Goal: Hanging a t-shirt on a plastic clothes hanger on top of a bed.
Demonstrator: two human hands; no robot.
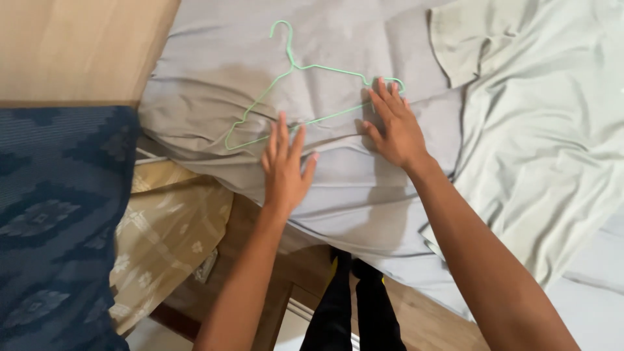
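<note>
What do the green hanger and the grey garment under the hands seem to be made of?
Green hanger: thin wire, probably metal with a smooth pale green coating, judging by its slim bent outline. Grey garment: soft matte woven or knit fabric, creased and draping; the exact fibre cannot be told.

A wire hanger lies on a garment spread over the bed. Another garment lies to its right; patterned cloths lie to its left.

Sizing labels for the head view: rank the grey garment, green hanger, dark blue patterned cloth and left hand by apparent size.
1. grey garment
2. dark blue patterned cloth, though it lies nearer the camera, so this is unsure
3. green hanger
4. left hand
</note>
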